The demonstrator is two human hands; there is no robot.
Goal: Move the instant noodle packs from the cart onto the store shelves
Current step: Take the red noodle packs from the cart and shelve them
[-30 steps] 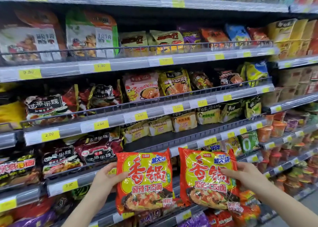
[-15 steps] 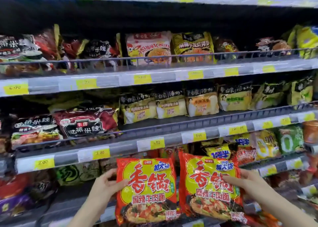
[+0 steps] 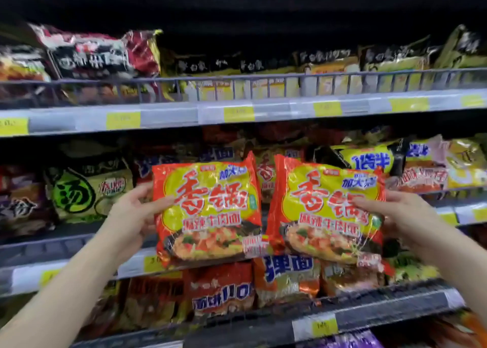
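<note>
Before the middle shelf: both packs are held up side by side in front of its stocked row, off the shelf itself.
Left pack [image 3: 207,212]: red and yellow, upright, printed face toward the camera, long axis vertical, top edge tipped a little to the right; its lower edge hangs over the price rail [image 3: 79,267] of the middle shelf.
Right pack [image 3: 326,210]: same print, upright, long axis vertical, top leaning slightly left, so the two upper corners nearly meet; inner edges just beside each other.
Left hand [image 3: 134,213]: grips the left pack at its outer left edge, thumb laid across the front, fingers behind and hidden.
Right hand [image 3: 395,210]: grips the right pack at its outer right edge, thumb on the front, other fingers behind the pack.
Upper shelf [image 3: 263,110]: wire fence along its front edge, yellow and dark packs behind it, yellow price tags on the rail.
Lower shelf [image 3: 369,318]: red and orange packs standing below the held pair.
Change from half a second ago: the packs sit higher and larger in view, now covering the middle shelf's goods; the top shelves have left the frame; the hold on each pack is as before.
</note>
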